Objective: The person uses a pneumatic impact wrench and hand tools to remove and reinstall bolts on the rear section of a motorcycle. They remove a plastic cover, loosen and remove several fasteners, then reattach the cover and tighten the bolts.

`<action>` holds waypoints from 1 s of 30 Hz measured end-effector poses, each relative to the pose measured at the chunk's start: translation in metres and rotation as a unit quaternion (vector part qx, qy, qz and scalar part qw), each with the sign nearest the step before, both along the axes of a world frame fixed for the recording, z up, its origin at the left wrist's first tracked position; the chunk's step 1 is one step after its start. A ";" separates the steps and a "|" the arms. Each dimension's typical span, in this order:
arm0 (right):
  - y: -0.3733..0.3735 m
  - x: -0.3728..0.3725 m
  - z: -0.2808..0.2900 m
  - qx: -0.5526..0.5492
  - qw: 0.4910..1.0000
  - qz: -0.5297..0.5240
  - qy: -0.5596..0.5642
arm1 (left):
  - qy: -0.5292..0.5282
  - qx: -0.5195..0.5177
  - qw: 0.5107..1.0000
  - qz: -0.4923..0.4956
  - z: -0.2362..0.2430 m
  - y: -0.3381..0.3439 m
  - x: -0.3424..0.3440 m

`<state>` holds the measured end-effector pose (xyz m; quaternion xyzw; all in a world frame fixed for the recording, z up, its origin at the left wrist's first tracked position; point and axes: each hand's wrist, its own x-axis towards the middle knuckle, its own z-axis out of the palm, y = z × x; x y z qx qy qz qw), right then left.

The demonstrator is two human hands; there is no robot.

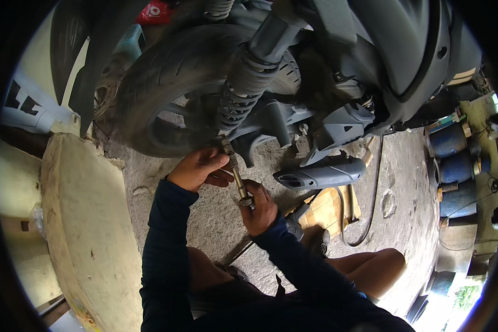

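Note:
Between my two hands is a long metal bolt (238, 182) with a wide head at its lower end, held at a slant. My left hand (196, 170) is closed, thumb and fingers pinching the upper part, where a short metal piece (227, 147) sits. The fingers of my right hand (260, 209) are closed at the head end. Just beyond the upper end are a coil-spring shock absorber (243, 88) and the rear wheel (169, 94) of a motorbike. How the upper end meets these parts is hard to make out.
A grey exhaust cover (322, 172) lies right of my hands, near a cardboard sheet (337, 207). A black hose (375, 210) curves over the rough concrete floor (205, 221). A low concrete ledge (86, 221) runs along the left; blue drums (454, 169) stand far right.

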<state>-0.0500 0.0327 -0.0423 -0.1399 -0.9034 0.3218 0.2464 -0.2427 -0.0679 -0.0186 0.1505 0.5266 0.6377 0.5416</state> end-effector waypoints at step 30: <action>-0.026 0.003 -0.029 -0.266 0.962 -0.040 0.051 | 0.028 0.088 0.995 0.043 -0.010 0.010 0.008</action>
